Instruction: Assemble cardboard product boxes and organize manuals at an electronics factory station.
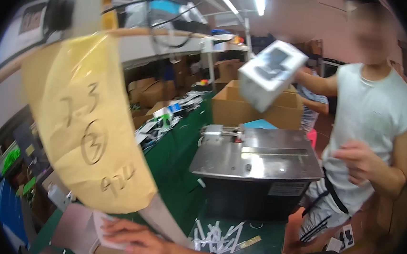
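My right hand [137,240] comes in from the lower right, with a black sleeve and a dark wristband. Its fingers stretch out to the left and rest against a pale pinkish-white carton flap [101,229]; I see no object gripped in them. Below the fingers, an open carton is partly cut off by the lower edge. A large yellow paper sheet [88,132] with handwritten marks hangs just above the hand and hides part of the bench. My left hand is out of view.
A metal-topped machine [258,155] stands on the green bench, with white paper strips [216,235] before it. At right, a person [372,102] lifts a white box [272,72]. Behind are a large brown carton [258,105] and small packets [168,117] along the bench.
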The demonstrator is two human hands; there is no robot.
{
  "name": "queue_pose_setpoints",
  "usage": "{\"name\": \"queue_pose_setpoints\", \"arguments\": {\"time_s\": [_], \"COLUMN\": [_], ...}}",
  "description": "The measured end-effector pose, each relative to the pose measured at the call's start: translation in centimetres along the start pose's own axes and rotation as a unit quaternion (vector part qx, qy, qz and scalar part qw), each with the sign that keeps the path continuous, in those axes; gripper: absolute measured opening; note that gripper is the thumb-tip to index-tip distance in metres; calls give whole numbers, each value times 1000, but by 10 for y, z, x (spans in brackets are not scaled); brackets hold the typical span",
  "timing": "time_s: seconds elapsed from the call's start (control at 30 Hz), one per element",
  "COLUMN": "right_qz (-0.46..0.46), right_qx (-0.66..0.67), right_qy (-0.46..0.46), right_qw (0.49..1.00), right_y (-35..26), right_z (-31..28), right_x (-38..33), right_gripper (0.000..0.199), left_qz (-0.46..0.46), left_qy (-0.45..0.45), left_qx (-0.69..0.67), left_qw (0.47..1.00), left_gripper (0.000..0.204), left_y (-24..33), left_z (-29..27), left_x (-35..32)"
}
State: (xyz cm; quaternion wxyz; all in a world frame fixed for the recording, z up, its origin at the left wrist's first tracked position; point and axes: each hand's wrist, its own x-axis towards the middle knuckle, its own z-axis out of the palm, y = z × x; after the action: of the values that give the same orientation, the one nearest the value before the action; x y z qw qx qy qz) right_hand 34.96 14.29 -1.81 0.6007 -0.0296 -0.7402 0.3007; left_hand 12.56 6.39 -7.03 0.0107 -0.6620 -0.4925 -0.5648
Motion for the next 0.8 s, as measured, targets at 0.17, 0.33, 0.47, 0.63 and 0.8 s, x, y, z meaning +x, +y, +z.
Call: {"name": "queue_pose_setpoints", "arguments": {"time_s": [0.17, 0.33, 0.47, 0.63, 0.8], "right_qz": [52, 146, 222, 144, 106], "right_qx": [201, -16, 24, -75, -203], "right_qy": [122, 120, 114, 132, 43], "right_qw": [970, 982, 968, 978, 972], "right_y": [3, -4, -24, -29, -55], "right_z": [20, 24, 40, 38, 3], "right_x": [-6, 11, 28, 24, 14], "right_gripper": [71, 92, 75, 73, 66], "left_qz": [29, -92, -52, -11, -20], "left_qy": [238, 90, 14, 35, -60], "left_qx": [-185, -135, 34, -107, -16], "left_qw": [953, 982, 998, 994, 998], "left_gripper": [87, 86, 97, 91, 97], "left_y": [22, 54, 60, 52, 72], "left_z": [14, -2, -36, -33, -40], "left_x": [10, 41, 50, 52, 65]}}
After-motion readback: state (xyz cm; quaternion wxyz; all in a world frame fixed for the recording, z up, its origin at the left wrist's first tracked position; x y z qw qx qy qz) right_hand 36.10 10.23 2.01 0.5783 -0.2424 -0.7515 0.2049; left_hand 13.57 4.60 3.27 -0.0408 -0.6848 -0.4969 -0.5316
